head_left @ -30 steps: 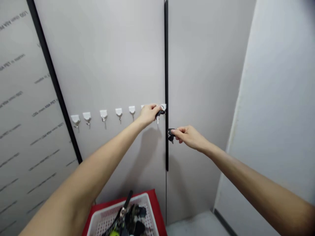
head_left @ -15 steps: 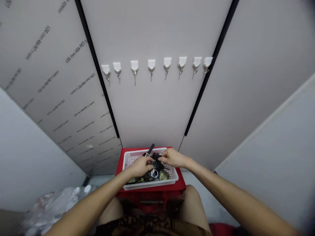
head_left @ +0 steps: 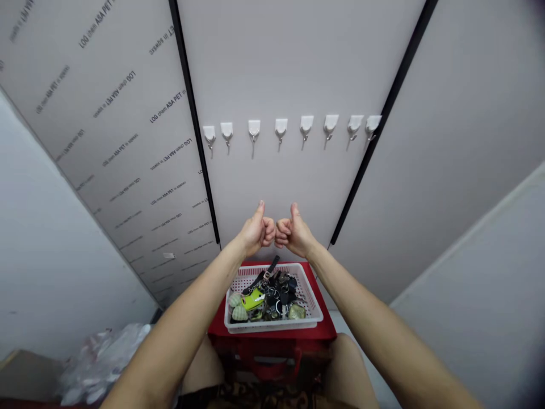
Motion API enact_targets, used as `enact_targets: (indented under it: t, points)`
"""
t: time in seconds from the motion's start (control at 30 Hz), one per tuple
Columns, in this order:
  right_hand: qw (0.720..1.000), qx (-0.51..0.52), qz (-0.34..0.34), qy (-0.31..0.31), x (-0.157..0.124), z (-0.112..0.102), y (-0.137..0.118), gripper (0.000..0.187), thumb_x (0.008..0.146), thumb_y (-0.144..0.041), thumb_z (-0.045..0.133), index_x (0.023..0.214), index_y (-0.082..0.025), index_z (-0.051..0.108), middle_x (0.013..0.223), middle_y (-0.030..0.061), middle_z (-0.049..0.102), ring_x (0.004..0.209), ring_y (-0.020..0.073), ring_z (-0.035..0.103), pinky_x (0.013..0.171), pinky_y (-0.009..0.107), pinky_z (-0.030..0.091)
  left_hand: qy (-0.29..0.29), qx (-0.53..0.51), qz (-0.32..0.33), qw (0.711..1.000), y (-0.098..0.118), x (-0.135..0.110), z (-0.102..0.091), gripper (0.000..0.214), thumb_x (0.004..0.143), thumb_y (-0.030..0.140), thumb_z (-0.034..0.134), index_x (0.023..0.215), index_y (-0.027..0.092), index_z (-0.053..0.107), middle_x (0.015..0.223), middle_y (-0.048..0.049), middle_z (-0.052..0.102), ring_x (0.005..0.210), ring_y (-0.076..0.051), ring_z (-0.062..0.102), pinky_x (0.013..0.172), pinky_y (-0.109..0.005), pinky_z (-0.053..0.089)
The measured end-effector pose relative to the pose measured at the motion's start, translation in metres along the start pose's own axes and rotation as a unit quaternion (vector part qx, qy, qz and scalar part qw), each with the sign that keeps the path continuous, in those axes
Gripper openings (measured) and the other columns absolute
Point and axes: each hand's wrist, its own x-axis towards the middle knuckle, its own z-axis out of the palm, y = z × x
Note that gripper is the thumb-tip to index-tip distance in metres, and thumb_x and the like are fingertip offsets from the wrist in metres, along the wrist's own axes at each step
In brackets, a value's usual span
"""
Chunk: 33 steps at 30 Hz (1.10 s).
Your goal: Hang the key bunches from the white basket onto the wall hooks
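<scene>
The person's left hand (head_left: 255,232) and right hand (head_left: 294,232) are both closed into loose fists with thumbs pointing straight up. They hold nothing, and their knuckles nearly touch just above the far rim of a white plastic basket (head_left: 272,325).

Inside the basket lies a heap of keys on metal rings (head_left: 276,296), mostly with black fobs. A long black strap fob (head_left: 259,276) lies diagonally across the heap, its tip pointing up and to the right and poking past the far rim, toward the hands. A lime-green fob (head_left: 253,299) lies near the basket's left side, beside two pale green shell-shaped charms (head_left: 238,307). An olive charm (head_left: 297,312) sits by the near right corner.

The basket rests on a red stool (head_left: 272,341), between the person's knees. Well beyond the far rim, a row of eight white adhesive hooks (head_left: 292,128) runs sideways across a pale grey panel (head_left: 264,68), every metal hook pointing down. A crumpled plastic bag (head_left: 102,363) lies on the floor, left of the basket.
</scene>
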Motion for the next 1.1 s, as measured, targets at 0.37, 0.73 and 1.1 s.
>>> enact_targets:
  t: [0.37,0.73,1.1]
  points:
    - [0.997,-0.075,0.032,0.014,-0.003,0.002,0.005,0.054,0.062,-0.064,0.002,0.038,-0.018,0.019,0.031,-0.0056,0.022,0.03,0.0048,0.022,0.038,0.021,0.025,0.016,0.039,-0.013,0.999,-0.01,-0.006,-0.005,0.055,0.062,0.063,0.009,0.038,0.016,0.024,0.027,0.0042,0.025,0.026,-0.003,0.02,0.033,-0.018,0.014]
    - [0.994,-0.08,0.069,0.002,-0.002,0.003,0.034,0.054,0.062,-0.063,0.004,0.038,-0.017,0.02,0.031,-0.0063,0.021,0.029,0.0041,0.021,0.035,0.02,0.022,0.018,0.027,-0.033,0.999,-0.033,-0.014,-0.02,0.056,0.062,0.063,0.012,0.036,0.015,0.027,0.028,0.0039,0.026,0.026,-0.003,0.022,0.033,-0.018,0.012]
    - [0.824,-0.536,0.094,0.158,-0.014,-0.032,0.083,0.05,0.061,-0.058,0.03,0.037,-0.016,0.04,0.036,0.0013,0.041,0.039,0.0101,0.041,0.042,0.022,0.026,0.139,0.196,-0.033,0.97,-0.053,-0.048,-0.021,0.03,0.059,0.043,0.046,0.056,0.012,0.047,0.047,0.0028,0.047,0.043,-0.005,0.042,0.043,-0.018,0.031]
